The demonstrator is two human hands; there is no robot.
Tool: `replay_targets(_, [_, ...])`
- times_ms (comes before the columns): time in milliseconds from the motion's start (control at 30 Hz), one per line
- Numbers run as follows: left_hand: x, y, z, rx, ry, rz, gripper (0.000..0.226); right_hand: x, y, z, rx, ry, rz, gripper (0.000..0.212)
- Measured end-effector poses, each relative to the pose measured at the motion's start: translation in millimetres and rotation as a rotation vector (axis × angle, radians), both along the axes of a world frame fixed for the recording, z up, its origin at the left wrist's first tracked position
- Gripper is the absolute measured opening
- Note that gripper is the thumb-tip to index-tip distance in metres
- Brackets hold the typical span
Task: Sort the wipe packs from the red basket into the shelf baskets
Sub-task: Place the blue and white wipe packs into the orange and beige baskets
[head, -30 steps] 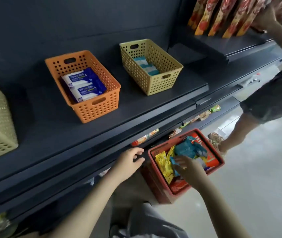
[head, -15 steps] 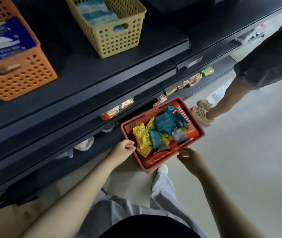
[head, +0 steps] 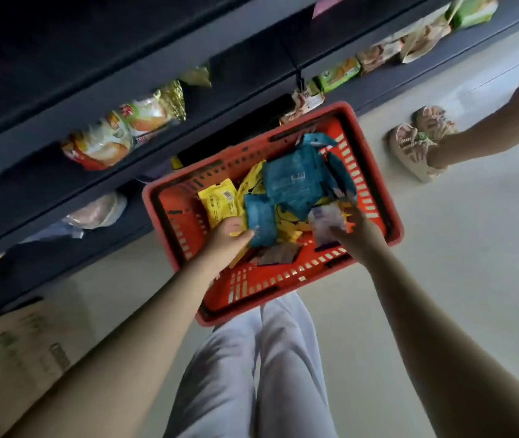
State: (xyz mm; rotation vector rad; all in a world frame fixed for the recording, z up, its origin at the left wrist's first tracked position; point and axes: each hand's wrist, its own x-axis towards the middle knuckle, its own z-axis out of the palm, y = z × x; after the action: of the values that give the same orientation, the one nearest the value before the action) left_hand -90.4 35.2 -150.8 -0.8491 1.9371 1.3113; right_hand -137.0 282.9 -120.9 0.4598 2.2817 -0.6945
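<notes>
Both hands have come down from the rim into the red basket [head: 283,279]: the left hand [head: 228,240] pinches a yellow pack [head: 218,200], and the right hand [head: 361,235] curls round a pale pack [head: 324,221]. Blue packs [head: 293,181] lie between them. Snack bags [head: 119,134] fill the shelves behind, and another person's sandals [head: 416,143] stand to the right.

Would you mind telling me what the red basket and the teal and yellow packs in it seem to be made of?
Red basket: rigid moulded plastic, by its slotted walls and thick rim, fairly matte. Large teal pack: soft plastic film, creased, with a faint sheen. Yellow pack: likely the same film, smooth, with a printed barcode.
</notes>
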Motion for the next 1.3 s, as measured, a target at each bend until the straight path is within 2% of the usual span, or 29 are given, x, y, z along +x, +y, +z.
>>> replay_targets(167, [-16,26,-70,-0.003,-0.017,0.121,0.047,-23,3,-71,0.088,-0.008,0.150,0.056])
replay_targets(300, [-17,37,-93,-0.124,0.001,0.250,0.042,-28,5,-85,0.174,0.079,0.080,0.047])
replay_targets(433, [-20,43,-97,-0.177,-0.002,0.305,0.036,-21,4,-92,0.175,0.009,-0.009,0.048])
replay_targets(533, [-21,39,-99,-0.181,-0.016,0.288,0.032,-23,0,-93,0.133,-0.042,0.016,0.037])
replay_targets(600, [-21,35,-96,-0.155,-0.026,0.262,0.032,-24,-1,-85,0.083,-0.043,0.014,0.034])
replay_targets(700, [-16,26,-76,-0.083,-0.044,0.327,0.030,-18,-1,-58,0.018,0.037,-0.153,0.027])
replay_targets(800, [-5,13,-29,0.037,-0.025,0.443,0.013,-9,-6,-3,-0.256,0.124,-0.408,0.008])
replay_targets(867, [4,2,20,0.123,0.037,0.479,0.006,-7,-12,46,-0.553,0.064,-0.596,0.006])
replay_targets(933, [12,-11,83,0.179,0.120,0.510,0.007,-5,-20,95,-0.817,0.046,-0.662,0.008])
replay_targets(1000, [23,-25,150,0.217,0.209,0.583,0.010,-3,-34,149,-0.913,0.141,-0.524,0.027])
replay_targets(1100, [44,-43,236,0.251,0.362,0.681,0.009,1,-62,225,-0.951,0.217,-0.296,0.043])
replay_targets(1167, [55,-54,282,0.278,0.466,0.739,0.008,3,-80,265,-0.994,0.306,-0.207,0.037])
replay_targets(1233, [66,-66,323,0.316,0.543,0.779,0.013,7,-99,300,-1.048,0.388,-0.100,0.022])
replay_targets(1300, [74,-81,357,0.350,0.607,0.793,0.016,11,-119,332,-1.085,0.425,-0.026,0.024])
